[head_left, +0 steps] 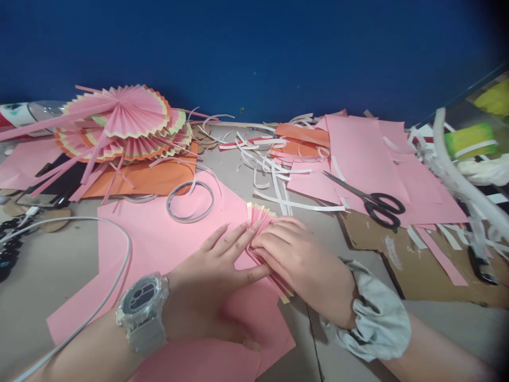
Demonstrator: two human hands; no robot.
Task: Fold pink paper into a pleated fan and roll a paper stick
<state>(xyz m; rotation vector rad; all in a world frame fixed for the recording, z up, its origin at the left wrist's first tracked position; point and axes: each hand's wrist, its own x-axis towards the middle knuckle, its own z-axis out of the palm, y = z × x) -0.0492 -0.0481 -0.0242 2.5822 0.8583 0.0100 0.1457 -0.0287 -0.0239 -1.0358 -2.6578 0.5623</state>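
Pinching pleated pink paper point(260, 214) between right fingers point(277, 236), bracing with spread left fingers point(234, 242); likely light, springy and easily crushed, so best gripped across stacked folds.

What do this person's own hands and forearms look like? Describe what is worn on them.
No gloves or sleeves show. Just behind the left hand sits a chunky watch with a translucent case, a translucent greyish strap and a dark grey face. Behind the right hand is a ruffled, pale grey-green fabric scrunchie.
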